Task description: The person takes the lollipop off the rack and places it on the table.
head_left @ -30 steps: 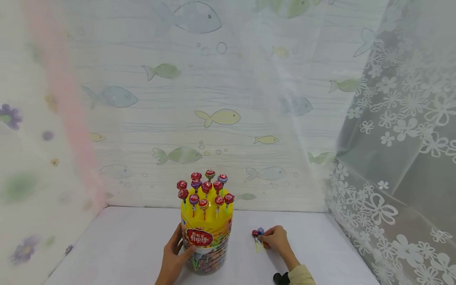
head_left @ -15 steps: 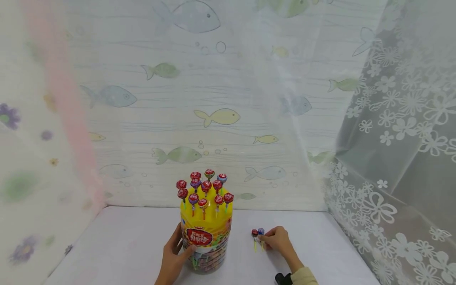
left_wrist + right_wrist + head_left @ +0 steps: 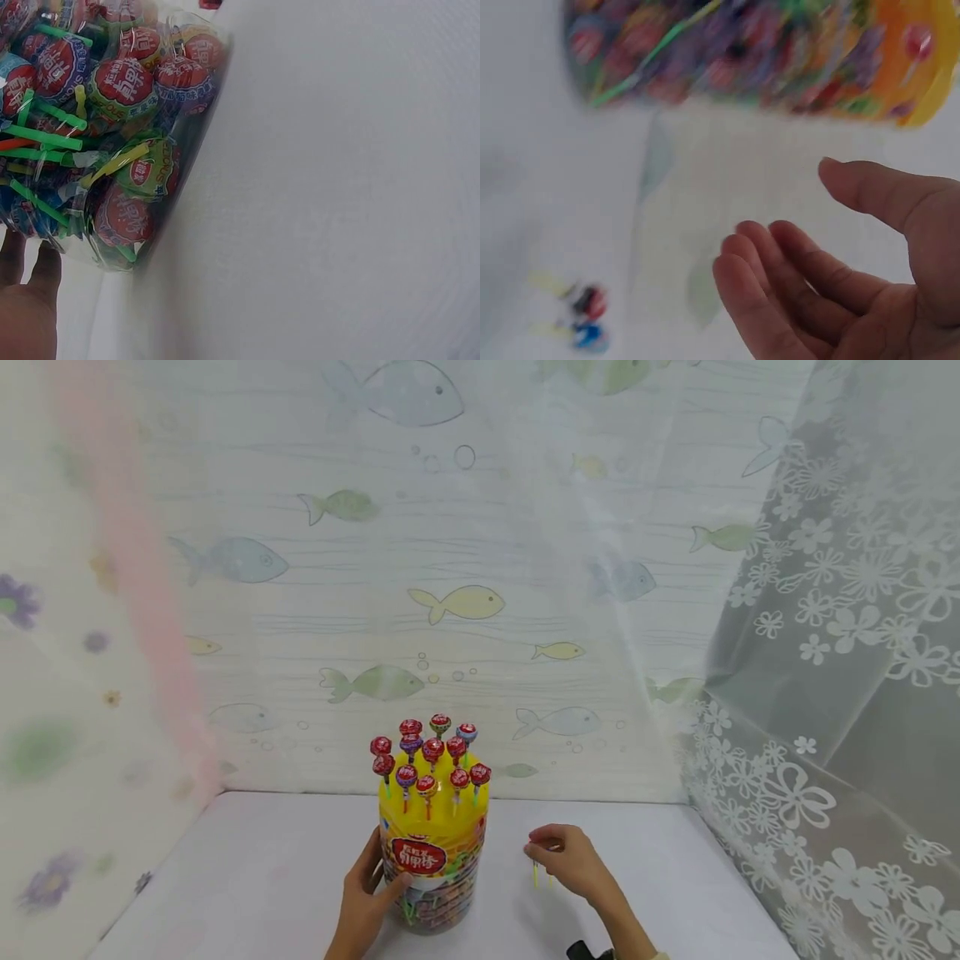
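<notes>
A round clear jar of lollipops (image 3: 444, 902) with a yellow lid (image 3: 441, 821) stands upright on the table. Several wrapped lollipops (image 3: 432, 750) stick up from the lid. My left hand (image 3: 360, 906) grips the jar's lower left side, thumb across its front. To the right of the jar, my right hand (image 3: 573, 860) is raised with nothing in it, thumb apart from the loosely bent fingers. Two loose lollipops, a red one (image 3: 594, 302) and a blue one (image 3: 592, 337), lie on the table; in the head view this hand hides their heads and only yellow sticks (image 3: 536, 875) show.
The white table (image 3: 285, 860) is bordered by a fish-print curtain (image 3: 465, 552) behind. Flower-patterned sheets hang at the left (image 3: 82, 710) and right (image 3: 847, 710). A small black object (image 3: 581, 951) shows by the right wrist.
My right hand has let go of the blue lollipop, lifted off the table and moved slightly left. The left hand and the jar stay in place.
</notes>
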Demonstrator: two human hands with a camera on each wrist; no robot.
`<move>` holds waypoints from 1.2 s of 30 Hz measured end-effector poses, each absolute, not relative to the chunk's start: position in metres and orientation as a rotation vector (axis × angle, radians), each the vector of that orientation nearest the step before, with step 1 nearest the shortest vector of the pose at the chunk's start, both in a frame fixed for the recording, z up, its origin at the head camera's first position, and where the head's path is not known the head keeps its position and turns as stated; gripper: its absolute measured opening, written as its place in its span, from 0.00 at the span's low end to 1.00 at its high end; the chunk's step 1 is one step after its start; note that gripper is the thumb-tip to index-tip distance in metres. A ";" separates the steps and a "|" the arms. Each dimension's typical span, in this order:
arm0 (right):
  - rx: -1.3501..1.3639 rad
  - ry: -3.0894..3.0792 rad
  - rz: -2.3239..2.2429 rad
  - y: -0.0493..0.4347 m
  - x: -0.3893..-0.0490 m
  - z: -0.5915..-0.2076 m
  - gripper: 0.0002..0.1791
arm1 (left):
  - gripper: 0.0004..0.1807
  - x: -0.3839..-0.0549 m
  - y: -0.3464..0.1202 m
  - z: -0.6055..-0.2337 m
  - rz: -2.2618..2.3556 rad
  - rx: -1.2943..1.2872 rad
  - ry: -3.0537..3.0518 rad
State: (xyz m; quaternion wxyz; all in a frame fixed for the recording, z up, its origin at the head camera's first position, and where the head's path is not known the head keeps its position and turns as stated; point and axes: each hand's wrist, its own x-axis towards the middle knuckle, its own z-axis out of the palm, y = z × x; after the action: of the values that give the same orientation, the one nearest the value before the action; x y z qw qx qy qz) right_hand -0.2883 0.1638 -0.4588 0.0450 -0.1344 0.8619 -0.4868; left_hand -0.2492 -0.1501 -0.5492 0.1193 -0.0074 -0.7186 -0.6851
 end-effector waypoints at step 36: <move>-0.812 2.365 -2.204 0.059 -0.247 -0.369 0.28 | 0.45 -0.243 -0.151 -0.548 -1.956 -0.045 -2.075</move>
State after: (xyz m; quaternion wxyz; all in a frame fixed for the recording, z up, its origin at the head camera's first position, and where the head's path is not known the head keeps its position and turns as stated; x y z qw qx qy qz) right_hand -0.2468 0.0590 -0.3689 -0.0958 -0.2426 0.7062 -0.6582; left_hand -0.2426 -0.1514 -0.5479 0.1441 -0.0155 -0.7200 -0.6787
